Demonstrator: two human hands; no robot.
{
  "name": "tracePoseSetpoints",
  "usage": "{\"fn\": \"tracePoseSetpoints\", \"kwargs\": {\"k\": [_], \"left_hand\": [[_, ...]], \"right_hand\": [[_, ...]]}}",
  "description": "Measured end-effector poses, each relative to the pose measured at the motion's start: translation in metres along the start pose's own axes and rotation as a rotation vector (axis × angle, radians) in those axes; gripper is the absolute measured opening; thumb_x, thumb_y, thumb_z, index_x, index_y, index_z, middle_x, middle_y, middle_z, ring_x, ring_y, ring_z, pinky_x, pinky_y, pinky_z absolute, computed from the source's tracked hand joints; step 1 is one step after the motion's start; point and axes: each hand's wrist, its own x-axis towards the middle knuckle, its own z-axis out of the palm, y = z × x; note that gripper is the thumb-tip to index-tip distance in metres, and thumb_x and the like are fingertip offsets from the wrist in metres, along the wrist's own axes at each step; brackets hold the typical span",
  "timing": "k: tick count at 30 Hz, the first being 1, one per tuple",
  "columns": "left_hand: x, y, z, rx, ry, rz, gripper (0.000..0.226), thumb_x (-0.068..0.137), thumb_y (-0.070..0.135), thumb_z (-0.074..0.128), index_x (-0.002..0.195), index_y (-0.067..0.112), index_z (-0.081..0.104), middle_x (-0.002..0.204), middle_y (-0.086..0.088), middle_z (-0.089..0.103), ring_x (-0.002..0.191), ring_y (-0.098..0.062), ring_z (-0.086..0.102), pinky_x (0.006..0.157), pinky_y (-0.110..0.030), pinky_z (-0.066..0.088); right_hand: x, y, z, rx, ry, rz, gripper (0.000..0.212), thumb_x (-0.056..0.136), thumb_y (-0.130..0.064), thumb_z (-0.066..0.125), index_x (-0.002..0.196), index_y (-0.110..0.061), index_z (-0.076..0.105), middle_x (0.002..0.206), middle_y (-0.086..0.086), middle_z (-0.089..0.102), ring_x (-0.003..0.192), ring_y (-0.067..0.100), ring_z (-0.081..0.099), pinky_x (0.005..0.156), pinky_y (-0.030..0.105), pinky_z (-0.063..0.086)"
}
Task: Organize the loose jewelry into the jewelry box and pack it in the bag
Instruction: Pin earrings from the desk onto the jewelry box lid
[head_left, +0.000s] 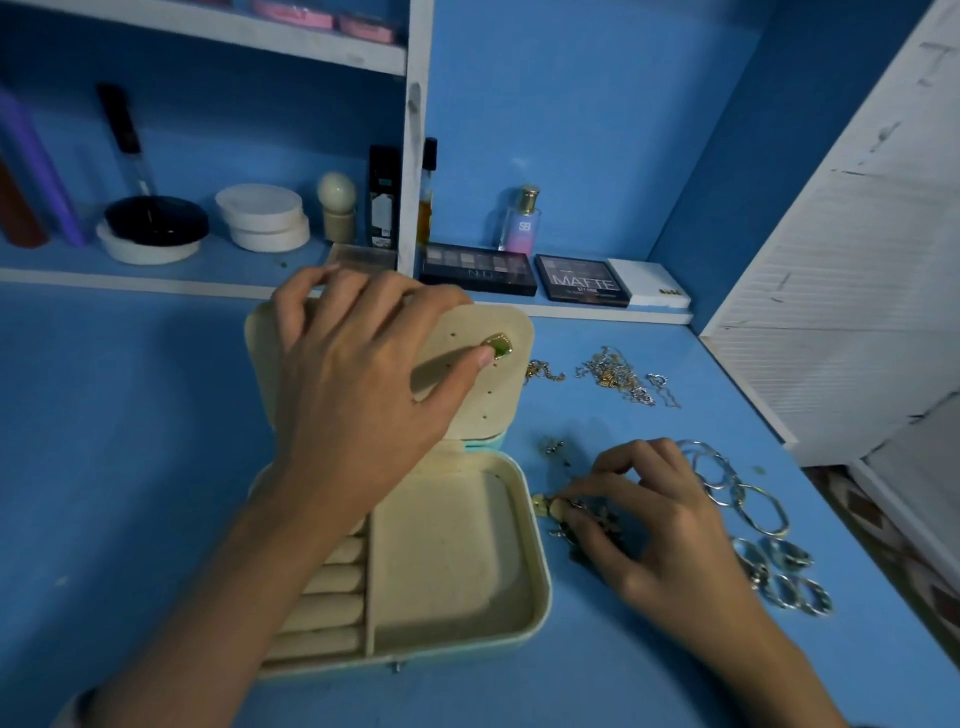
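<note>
The jewelry box (540, 571) lies open near the front edge of the tabletop (130, 467), its padded base tray bare, with ring rolls on its left side. Just beside its right wall, the right hand (670, 525) is curled over a heap of small earrings (592, 525), thumb and forefinger closed on a small gold piece (544, 505). These bits look light, hard and slippery, with thin posts that could bend, so a fingertip pinch on the body seems safest. Toward the right edge lie silver rings (784, 577) and thin bangles (737, 488), stiff and easy to hook with one finger.

Farther back, the left hand (358, 374) grips the upright earring panel (493, 405), fingers curled over its top edge and thumb tip pressed against a green earring (500, 345) set in the panel. Beyond, near the back right, tangled chains (623, 376) rest well apart from both hands; limp and snag-prone, they are best lifted singly. No bag shows.
</note>
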Motion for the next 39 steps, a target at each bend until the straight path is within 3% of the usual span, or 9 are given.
{"fn": "tracePoseSetpoints", "kwargs": {"k": [13, 17, 21, 25, 32, 36, 39], "left_hand": [[0.0, -0.001, 0.0, -0.001, -0.024, 0.007, 0.035, 0.088, 0.046, 0.057, 0.105, 0.017, 0.067, 0.095, -0.002, 0.066, 0.092, -0.024, 0.05, 0.093, -0.039, 0.026], [0.0, -0.001, 0.0, -0.002, -0.016, 0.008, 0.035, 0.088, 0.046, 0.058, 0.105, 0.017, 0.068, 0.094, -0.002, 0.066, 0.091, -0.025, 0.052, 0.093, -0.039, 0.026], [0.0, -0.001, -0.001, -0.018, -0.026, 0.005, 0.035, 0.088, 0.046, 0.057, 0.105, 0.017, 0.068, 0.094, -0.001, 0.066, 0.092, -0.024, 0.051, 0.093, -0.039, 0.026], [0.001, -0.002, -0.002, -0.048, -0.045, 0.009, 0.034, 0.089, 0.044, 0.055, 0.107, 0.018, 0.068, 0.094, 0.0, 0.065, 0.092, -0.021, 0.048, 0.093, -0.038, 0.026], [0.002, -0.004, -0.005, -0.129, -0.06, -0.02, 0.029, 0.088, 0.031, 0.054, 0.11, 0.017, 0.067, 0.095, 0.002, 0.066, 0.093, -0.018, 0.048, 0.094, -0.035, 0.026], [0.003, -0.003, -0.006, -0.134, -0.054, -0.028, 0.025, 0.087, 0.031, 0.054, 0.103, 0.018, 0.067, 0.092, 0.003, 0.066, 0.09, -0.018, 0.049, 0.092, -0.034, 0.027], [0.003, -0.004, -0.006, -0.137, -0.049, -0.027, 0.024, 0.088, 0.031, 0.054, 0.102, 0.018, 0.068, 0.09, 0.004, 0.065, 0.089, -0.019, 0.051, 0.093, -0.034, 0.028]], "right_hand": [[0.001, 0.001, 0.0, 0.08, -0.064, 0.012, 0.016, 0.08, -0.034, 0.059, 0.088, -0.027, 0.071, 0.088, -0.012, 0.054, 0.085, 0.011, 0.049, 0.074, 0.018, 0.037], [0.002, -0.002, -0.003, 0.197, -0.078, 0.054, 0.01, 0.078, -0.029, 0.061, 0.084, -0.026, 0.068, 0.087, -0.014, 0.056, 0.087, 0.01, 0.051, 0.079, 0.014, 0.036], [0.003, -0.007, -0.009, 0.377, -0.031, 0.163, 0.009, 0.075, -0.022, 0.068, 0.081, -0.028, 0.065, 0.085, -0.012, 0.063, 0.084, 0.011, 0.055, 0.072, 0.012, 0.038], [0.001, -0.006, -0.01, 0.536, 0.001, 0.246, 0.011, 0.074, -0.034, 0.065, 0.083, -0.028, 0.067, 0.08, -0.004, 0.065, 0.076, 0.015, 0.059, 0.069, 0.028, 0.045], [0.005, -0.012, -0.01, 0.535, -0.007, 0.175, 0.018, 0.078, -0.034, 0.065, 0.092, -0.029, 0.075, 0.076, -0.006, 0.065, 0.076, 0.015, 0.059, 0.07, 0.019, 0.044], [0.012, -0.025, -0.012, 0.795, 0.032, 0.321, 0.011, 0.073, -0.023, 0.078, 0.084, -0.025, 0.077, 0.068, 0.001, 0.063, 0.069, 0.015, 0.058, 0.065, 0.017, 0.044], [0.021, -0.037, -0.014, 0.974, 0.023, 0.385, 0.027, 0.061, -0.035, 0.078, 0.082, -0.019, 0.078, 0.074, 0.011, 0.066, 0.072, 0.016, 0.063, 0.067, 0.017, 0.05]]}}
